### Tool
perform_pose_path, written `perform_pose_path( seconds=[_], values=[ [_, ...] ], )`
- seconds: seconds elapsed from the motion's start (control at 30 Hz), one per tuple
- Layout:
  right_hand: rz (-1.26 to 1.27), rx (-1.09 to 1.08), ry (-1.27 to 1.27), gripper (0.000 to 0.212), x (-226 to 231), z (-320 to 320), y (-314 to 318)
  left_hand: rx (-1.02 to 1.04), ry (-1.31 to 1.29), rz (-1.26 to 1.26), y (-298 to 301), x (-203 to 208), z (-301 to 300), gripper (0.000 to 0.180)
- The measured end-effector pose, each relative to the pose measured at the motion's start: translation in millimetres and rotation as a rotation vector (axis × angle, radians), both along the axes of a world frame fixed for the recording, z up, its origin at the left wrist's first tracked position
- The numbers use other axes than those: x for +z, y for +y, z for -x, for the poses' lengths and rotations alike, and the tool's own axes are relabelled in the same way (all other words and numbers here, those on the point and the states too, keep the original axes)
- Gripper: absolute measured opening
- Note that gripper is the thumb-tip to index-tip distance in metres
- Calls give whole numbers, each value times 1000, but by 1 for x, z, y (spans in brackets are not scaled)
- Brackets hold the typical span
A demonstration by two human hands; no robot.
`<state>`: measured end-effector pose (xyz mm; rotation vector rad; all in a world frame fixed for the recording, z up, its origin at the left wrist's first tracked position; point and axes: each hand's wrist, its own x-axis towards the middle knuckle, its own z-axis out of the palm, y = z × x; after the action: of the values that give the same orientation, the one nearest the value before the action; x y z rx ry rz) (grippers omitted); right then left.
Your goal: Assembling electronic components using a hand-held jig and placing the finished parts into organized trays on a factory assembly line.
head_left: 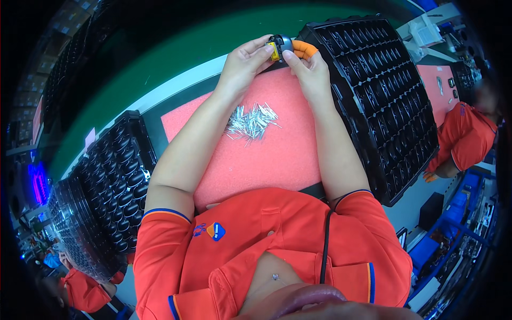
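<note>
A small rounded device with a dark grey shell, black inner parts and a yellow piece (286,42) is held up at the far edge of the pink foam mat (261,165). My left hand (246,63) pinches its left side, thumb by the yellow piece. On the opposite side, my right hand (311,68) grips the grey shell; orange covers wrap some of its fingers. Between my forearms, a loose pile of thin silvery metal pins (252,122) lies on the mat. The device's underside is hidden by my fingers.
Close to my right arm stands a large black moulded tray (376,80) with rows of pockets. More black trays (120,176) are on the left. A green surface (181,53) runs beyond the pale rail. People in red shirts sit at right (466,136) and lower left (85,290).
</note>
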<state>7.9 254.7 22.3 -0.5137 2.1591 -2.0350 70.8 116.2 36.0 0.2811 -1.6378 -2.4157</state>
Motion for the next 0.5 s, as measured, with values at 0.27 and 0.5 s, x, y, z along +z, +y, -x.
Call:
perform_pose_path(
  seconds=[0.27, 0.5],
  values=[
    [-53, -22, 15, 35, 3, -4, 1, -95, 26, -29, -18, -11, 6, 49],
    [-275, 241, 71, 31, -3, -29, -8, 110, 82, -369, -56, -19, 14, 36]
  ],
)
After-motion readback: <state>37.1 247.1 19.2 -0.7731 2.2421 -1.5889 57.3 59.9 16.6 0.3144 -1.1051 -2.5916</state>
